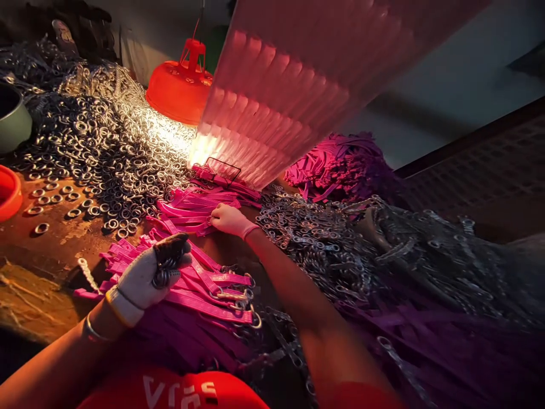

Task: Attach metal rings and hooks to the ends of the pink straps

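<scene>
My left hand (149,275), in a white glove with dark fingertips, is closed around several metal rings (162,276) above a heap of pink straps (204,301). Some of those straps end in metal rings and clasps at their right side. Farther forward, my right hand (230,220), in a pale glove, reaches to the edge of a second bundle of pink straps (187,204). Its fingertips are pressed together at the end of a strap there.
A large pile of metal rings (106,153) lies at the left under a red lamp (181,85). Metal clasps (315,238) are heaped at the right, with more straps (340,162) behind. A translucent ribbed sheet (276,96) hangs ahead. An orange bowl (9,193) stands far left.
</scene>
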Action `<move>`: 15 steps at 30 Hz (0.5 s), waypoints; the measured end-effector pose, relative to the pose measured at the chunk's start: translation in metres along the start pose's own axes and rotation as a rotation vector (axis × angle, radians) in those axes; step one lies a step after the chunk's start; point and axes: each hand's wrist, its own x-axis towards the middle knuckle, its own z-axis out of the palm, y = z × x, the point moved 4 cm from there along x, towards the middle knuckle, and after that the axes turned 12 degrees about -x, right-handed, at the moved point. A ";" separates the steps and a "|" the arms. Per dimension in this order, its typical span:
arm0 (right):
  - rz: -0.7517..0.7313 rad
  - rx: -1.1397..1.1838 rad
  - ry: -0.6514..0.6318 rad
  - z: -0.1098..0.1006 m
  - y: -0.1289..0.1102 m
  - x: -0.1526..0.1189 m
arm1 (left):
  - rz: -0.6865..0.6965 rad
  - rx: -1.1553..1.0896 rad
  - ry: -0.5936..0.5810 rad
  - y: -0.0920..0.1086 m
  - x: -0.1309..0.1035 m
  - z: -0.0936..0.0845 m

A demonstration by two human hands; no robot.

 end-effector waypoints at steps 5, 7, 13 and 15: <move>0.064 0.172 0.065 -0.024 -0.015 -0.028 | -0.022 0.003 -0.101 -0.006 -0.001 0.010; 0.041 0.272 0.100 -0.046 -0.027 -0.055 | -0.048 0.050 -0.106 -0.010 -0.001 0.012; -0.107 0.743 0.256 -0.100 -0.080 -0.169 | -0.232 0.156 -0.218 -0.026 0.003 0.009; -0.117 0.745 0.235 -0.098 -0.098 -0.199 | -0.226 0.119 -0.265 -0.029 0.004 0.007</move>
